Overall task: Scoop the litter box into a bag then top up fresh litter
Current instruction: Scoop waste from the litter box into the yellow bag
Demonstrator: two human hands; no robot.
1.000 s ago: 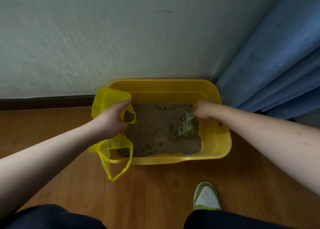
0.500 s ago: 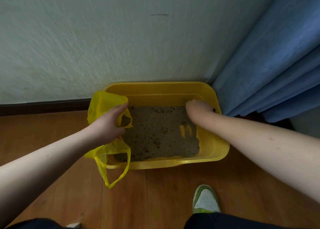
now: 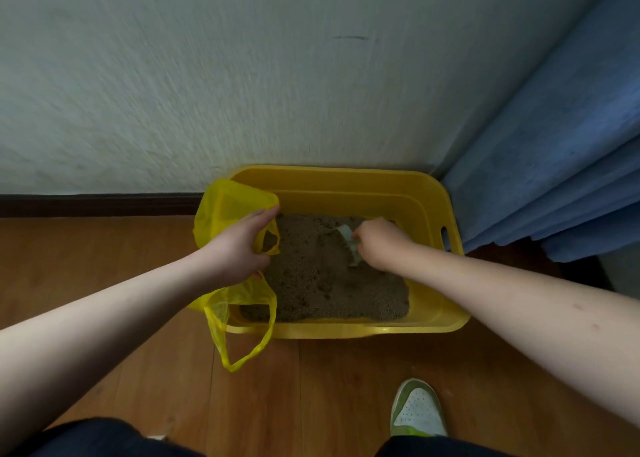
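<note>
Sitting on the wood floor (image 3: 346,387) against the wall: yellow litter box (image 3: 446,283), brown litter (image 3: 311,283) inside. Yellow bag (image 3: 228,210) drapes its left rim, left hand (image 3: 239,248) gripping the bag's mouth. Right hand (image 3: 379,243) curled round pale scoop (image 3: 348,238), mid-box, far side.

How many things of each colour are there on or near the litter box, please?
Yellow: 2, the litter box and the bag
Pale green: 1, the scoop
Green and white: 1, the shoe
Blue: 1, the curtain
Total: 5
</note>
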